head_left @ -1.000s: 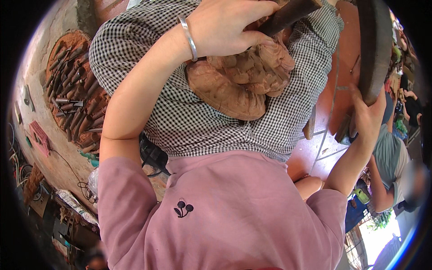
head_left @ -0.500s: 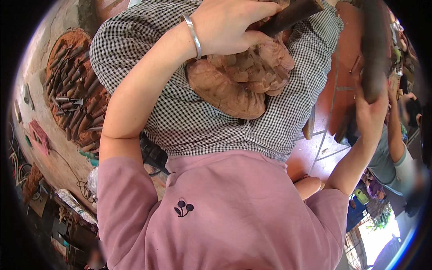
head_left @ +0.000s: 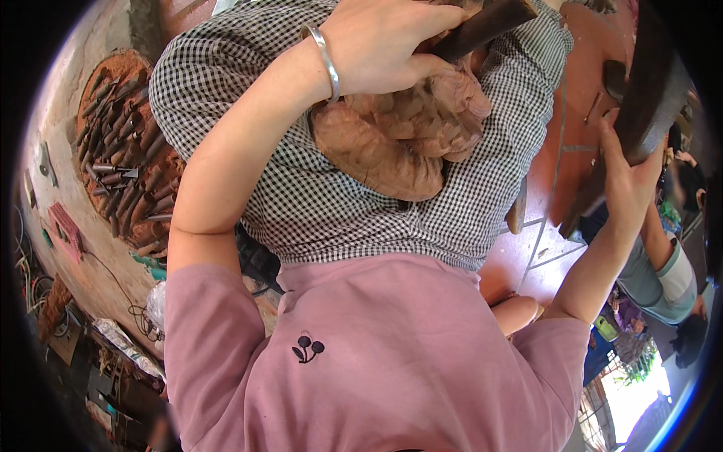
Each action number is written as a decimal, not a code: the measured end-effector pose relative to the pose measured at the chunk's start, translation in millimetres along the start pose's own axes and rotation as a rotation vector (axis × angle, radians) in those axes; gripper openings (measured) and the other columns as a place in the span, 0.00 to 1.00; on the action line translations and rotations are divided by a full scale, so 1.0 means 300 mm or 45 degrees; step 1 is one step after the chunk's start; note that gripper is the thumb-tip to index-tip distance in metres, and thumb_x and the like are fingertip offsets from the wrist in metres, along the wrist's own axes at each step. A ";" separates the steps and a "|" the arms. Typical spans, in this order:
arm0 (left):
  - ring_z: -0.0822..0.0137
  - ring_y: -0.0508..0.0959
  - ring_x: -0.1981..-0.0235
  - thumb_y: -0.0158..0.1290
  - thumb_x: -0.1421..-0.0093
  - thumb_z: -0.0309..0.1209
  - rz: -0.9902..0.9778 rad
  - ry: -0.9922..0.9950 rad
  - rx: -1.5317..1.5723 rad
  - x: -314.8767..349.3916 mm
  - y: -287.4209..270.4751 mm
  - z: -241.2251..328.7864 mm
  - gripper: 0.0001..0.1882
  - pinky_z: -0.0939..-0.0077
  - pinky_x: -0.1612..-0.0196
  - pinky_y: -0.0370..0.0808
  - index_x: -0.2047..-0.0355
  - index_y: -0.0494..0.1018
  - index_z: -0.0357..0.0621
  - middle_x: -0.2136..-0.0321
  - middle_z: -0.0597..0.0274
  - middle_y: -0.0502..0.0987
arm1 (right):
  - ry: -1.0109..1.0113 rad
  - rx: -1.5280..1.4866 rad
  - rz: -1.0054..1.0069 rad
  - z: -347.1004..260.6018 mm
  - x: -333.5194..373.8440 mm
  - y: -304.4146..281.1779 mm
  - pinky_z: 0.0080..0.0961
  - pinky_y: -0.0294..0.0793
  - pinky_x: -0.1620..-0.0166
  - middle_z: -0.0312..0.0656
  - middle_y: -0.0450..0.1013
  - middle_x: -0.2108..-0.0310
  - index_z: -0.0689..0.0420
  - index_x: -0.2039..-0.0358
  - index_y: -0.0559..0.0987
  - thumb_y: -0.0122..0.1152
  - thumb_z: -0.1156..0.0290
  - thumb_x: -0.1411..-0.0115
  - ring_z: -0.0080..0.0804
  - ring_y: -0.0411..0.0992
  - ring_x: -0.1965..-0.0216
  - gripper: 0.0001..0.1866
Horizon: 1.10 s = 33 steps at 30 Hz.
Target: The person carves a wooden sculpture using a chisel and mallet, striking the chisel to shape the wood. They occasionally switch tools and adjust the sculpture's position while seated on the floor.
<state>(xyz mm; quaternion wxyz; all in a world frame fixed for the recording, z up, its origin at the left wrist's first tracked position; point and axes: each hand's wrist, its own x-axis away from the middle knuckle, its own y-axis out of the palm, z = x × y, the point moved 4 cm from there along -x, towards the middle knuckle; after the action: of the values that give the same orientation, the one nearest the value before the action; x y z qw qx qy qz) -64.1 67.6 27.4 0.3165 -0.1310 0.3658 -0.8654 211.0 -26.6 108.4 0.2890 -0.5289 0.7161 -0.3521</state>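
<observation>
A reddish-brown wood carving (head_left: pixel 388 154) with rounded, lumpy forms rests on my lap over black-and-white checked cloth. My left hand (head_left: pixel 395 45), with a silver bangle at its wrist, is closed round a chisel with a dark handle (head_left: pixel 489 29); the handle slants up to the right, and its blade is hidden. Out to the right, my right hand (head_left: pixel 629 173) grips a dark wooden mallet (head_left: pixel 654 94) by its lower end. The mallet is raised away from the chisel and does not touch it.
At the left, several carving tools (head_left: pixel 124 151) with dark handles lie heaped in a round bed of sawdust (head_left: pixel 94 79). Red floor tiles (head_left: pixel 576 128) show on the right. A co-worker's sleeved arm (head_left: pixel 666 264) is close beyond my right forearm.
My right hand and the mallet have swung slightly outward to the right, and the mallet is less blurred. My left hand, the chisel and the carving have barely moved.
</observation>
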 end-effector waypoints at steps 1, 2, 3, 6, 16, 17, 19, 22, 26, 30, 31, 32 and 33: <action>0.49 0.78 0.71 0.59 0.48 0.35 0.047 0.039 0.003 0.001 -0.001 0.003 0.16 0.56 0.70 0.72 0.63 0.68 0.43 0.73 0.53 0.75 | -0.146 0.189 -0.061 -0.035 0.003 0.013 0.26 0.70 0.52 0.47 0.75 0.57 0.59 0.45 0.69 0.58 0.82 0.49 0.35 0.75 0.54 0.28; 0.49 0.78 0.71 0.59 0.48 0.35 0.094 0.078 0.005 0.003 0.004 0.004 0.16 0.55 0.70 0.72 0.63 0.68 0.43 0.73 0.53 0.75 | -0.293 0.377 -0.122 -0.075 0.006 0.017 0.25 0.70 0.52 0.45 0.76 0.58 0.60 0.45 0.69 0.59 0.80 0.48 0.32 0.74 0.56 0.27; 0.49 0.78 0.71 0.59 0.48 0.35 0.141 0.118 0.008 0.005 0.002 0.006 0.16 0.55 0.70 0.72 0.63 0.68 0.43 0.73 0.53 0.75 | -0.441 0.565 -0.181 -0.106 0.003 0.019 0.25 0.71 0.53 0.43 0.76 0.59 0.61 0.46 0.70 0.61 0.78 0.46 0.28 0.74 0.57 0.25; 0.49 0.78 0.71 0.59 0.48 0.35 0.109 0.104 0.020 0.006 -0.006 0.013 0.15 0.56 0.70 0.73 0.64 0.68 0.43 0.72 0.53 0.76 | -0.273 0.275 -0.150 -0.076 -0.022 -0.014 0.27 0.70 0.52 0.49 0.75 0.58 0.59 0.46 0.70 0.58 0.80 0.48 0.40 0.75 0.55 0.26; 0.48 0.77 0.71 0.60 0.49 0.35 0.389 0.486 -0.043 0.034 0.000 0.040 0.21 0.58 0.70 0.73 0.58 0.68 0.40 0.71 0.50 0.75 | -0.121 0.158 -0.278 -0.046 0.027 0.040 0.25 0.68 0.50 0.42 0.74 0.57 0.58 0.45 0.70 0.57 0.81 0.50 0.29 0.73 0.56 0.28; 0.48 0.77 0.72 0.60 0.49 0.34 0.320 0.374 0.061 0.024 0.005 0.019 0.20 0.58 0.70 0.73 0.58 0.67 0.40 0.72 0.49 0.75 | -0.077 0.143 -0.262 -0.028 0.034 0.041 0.25 0.68 0.51 0.42 0.74 0.57 0.58 0.45 0.70 0.58 0.81 0.49 0.29 0.72 0.56 0.28; 0.47 0.77 0.72 0.60 0.48 0.32 0.176 0.147 0.259 0.005 0.008 -0.029 0.19 0.58 0.70 0.73 0.59 0.67 0.39 0.74 0.48 0.75 | -0.007 0.128 -0.245 -0.001 0.040 0.042 0.25 0.68 0.51 0.40 0.74 0.59 0.59 0.45 0.70 0.60 0.80 0.49 0.29 0.71 0.57 0.28; 0.47 0.77 0.72 0.59 0.48 0.31 0.180 0.115 0.267 0.005 0.008 -0.021 0.19 0.58 0.70 0.72 0.59 0.67 0.39 0.74 0.48 0.75 | 0.044 0.126 -0.245 0.025 0.041 0.044 0.24 0.67 0.51 0.39 0.73 0.61 0.59 0.45 0.70 0.62 0.79 0.49 0.28 0.70 0.58 0.28; 0.47 0.77 0.73 0.59 0.49 0.31 0.141 0.115 0.255 -0.001 -0.003 -0.004 0.18 0.59 0.71 0.72 0.59 0.67 0.40 0.74 0.48 0.75 | 0.040 0.111 -0.251 0.039 0.040 0.039 0.24 0.67 0.52 0.38 0.73 0.62 0.59 0.46 0.71 0.63 0.79 0.50 0.27 0.70 0.59 0.28; 0.48 0.77 0.73 0.59 0.49 0.31 0.107 0.151 0.202 -0.006 0.001 -0.002 0.17 0.59 0.71 0.72 0.61 0.68 0.42 0.75 0.49 0.75 | 0.009 0.042 -0.233 0.038 0.041 0.043 0.24 0.68 0.53 0.38 0.72 0.62 0.60 0.47 0.71 0.63 0.80 0.49 0.26 0.70 0.60 0.27; 0.48 0.77 0.74 0.59 0.49 0.31 0.117 0.148 0.202 -0.002 -0.005 0.009 0.17 0.59 0.71 0.72 0.61 0.68 0.42 0.75 0.49 0.75 | 0.030 0.056 -0.236 0.036 0.040 0.044 0.24 0.68 0.53 0.37 0.72 0.62 0.60 0.47 0.71 0.64 0.80 0.50 0.26 0.70 0.60 0.27; 0.48 0.77 0.74 0.59 0.49 0.31 0.127 0.145 0.202 0.001 -0.008 0.016 0.16 0.59 0.71 0.72 0.61 0.68 0.42 0.75 0.49 0.75 | 0.051 0.070 -0.240 0.032 0.039 0.042 0.23 0.68 0.53 0.37 0.73 0.62 0.60 0.47 0.71 0.64 0.80 0.50 0.25 0.70 0.60 0.27; 0.48 0.77 0.74 0.59 0.49 0.31 0.123 0.123 0.185 0.001 -0.006 0.016 0.16 0.59 0.72 0.72 0.61 0.68 0.42 0.75 0.50 0.75 | 0.071 0.084 -0.243 0.030 0.037 0.041 0.23 0.68 0.53 0.37 0.73 0.62 0.61 0.48 0.71 0.64 0.80 0.50 0.25 0.70 0.60 0.26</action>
<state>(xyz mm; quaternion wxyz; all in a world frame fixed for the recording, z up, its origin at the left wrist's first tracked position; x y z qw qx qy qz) -62.9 65.6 32.0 0.3486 -0.0478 0.3227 -0.8787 208.4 -36.5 92.7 0.2511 -0.5749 0.6582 -0.4161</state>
